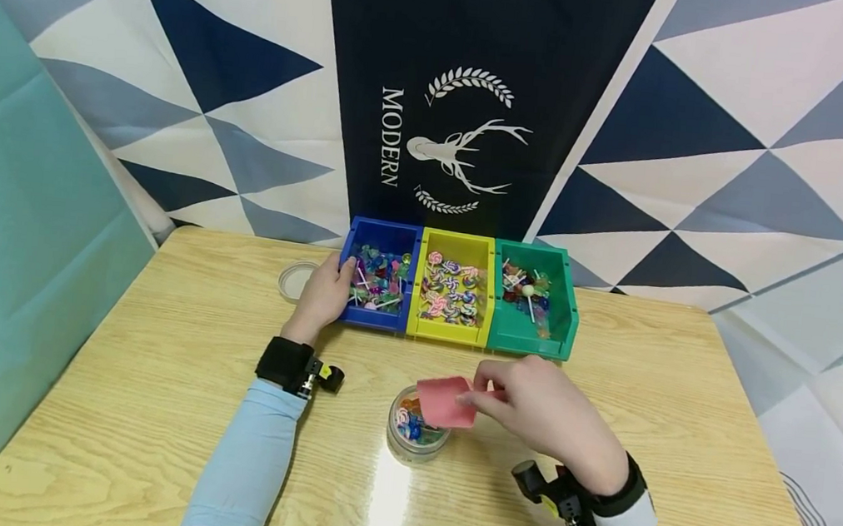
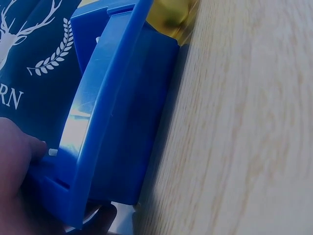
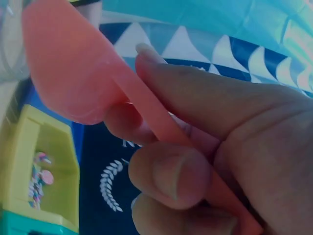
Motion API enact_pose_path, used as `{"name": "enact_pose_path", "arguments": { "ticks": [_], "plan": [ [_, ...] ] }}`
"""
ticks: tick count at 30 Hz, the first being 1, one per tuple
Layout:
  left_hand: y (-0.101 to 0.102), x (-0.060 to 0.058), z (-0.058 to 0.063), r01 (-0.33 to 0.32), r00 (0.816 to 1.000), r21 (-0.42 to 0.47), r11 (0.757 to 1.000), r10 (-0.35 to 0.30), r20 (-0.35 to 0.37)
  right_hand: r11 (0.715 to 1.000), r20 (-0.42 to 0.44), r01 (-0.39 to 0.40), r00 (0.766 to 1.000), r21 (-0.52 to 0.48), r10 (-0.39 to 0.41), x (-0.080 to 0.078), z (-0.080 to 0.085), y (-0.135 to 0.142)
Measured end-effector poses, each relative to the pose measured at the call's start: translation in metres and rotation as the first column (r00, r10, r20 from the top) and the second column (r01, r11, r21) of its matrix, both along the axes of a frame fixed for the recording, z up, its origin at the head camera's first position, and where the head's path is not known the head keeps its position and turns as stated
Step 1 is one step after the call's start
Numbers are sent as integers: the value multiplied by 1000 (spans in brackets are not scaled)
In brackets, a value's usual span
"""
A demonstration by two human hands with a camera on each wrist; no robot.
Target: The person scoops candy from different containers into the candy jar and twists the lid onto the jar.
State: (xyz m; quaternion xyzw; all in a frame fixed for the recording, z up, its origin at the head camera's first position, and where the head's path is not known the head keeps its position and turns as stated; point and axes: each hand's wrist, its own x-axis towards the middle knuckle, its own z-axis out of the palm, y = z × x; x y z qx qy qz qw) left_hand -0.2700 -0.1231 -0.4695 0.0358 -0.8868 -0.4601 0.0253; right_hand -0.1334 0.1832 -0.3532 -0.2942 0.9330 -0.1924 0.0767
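Note:
My left hand [image 1: 324, 295] grips the left wall of the blue bin [image 1: 377, 319], its thumb over the rim. In the left wrist view the blue bin's front [image 2: 137, 122] fills the middle, and small candies lie inside the bin in the head view. My right hand [image 1: 547, 412] holds a pink scoop [image 1: 445, 402] by its handle, fingers curled round it. The scoop is tilted over the mouth of a clear jar [image 1: 410, 454], covering part of it. Colourful candies [image 1: 409, 422] show inside the jar. In the right wrist view the pink scoop [image 3: 73, 63] looks empty on the side that shows.
A yellow bin [image 1: 449, 332] with swirl lollipops and a green bin [image 1: 530, 344] with mixed candies adjoin the blue one. A round lid [image 1: 288, 291] lies left of them on the wooden table [image 1: 156, 373]. Patterned cloth [image 1: 254, 115] hangs behind.

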Motion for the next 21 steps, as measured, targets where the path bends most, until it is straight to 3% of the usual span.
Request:
{"name": "enact_pose_path", "arguments": {
  "ticks": [6, 9, 13, 16, 21],
  "plan": [
    [-1, 0, 0, -3, 1000, -15, 1000, 3, 14, 989, -80, 123, 988, -84, -130, -7, 6, 14],
    [-3, 0, 1, -11, 1000, -17, 1000, 11, 17, 972, -138, 216, 964, -96, -227, -19, 7, 11],
    [-4, 0, 2, -5, 1000, -6, 1000, 5, 9, 947, -182, 310, 929, -87, -321, -45, 4, 2],
    [-3, 0, 0, -2, 1000, -4, 1000, 2, 1, 937, -161, 347, 923, -51, -350, -68, -2, -6],
    [-1, 0, -2, 2, 1000, -12, 1000, -2, -3, 927, -39, 368, 930, 68, -366, -96, -14, -16]
  ]
}}
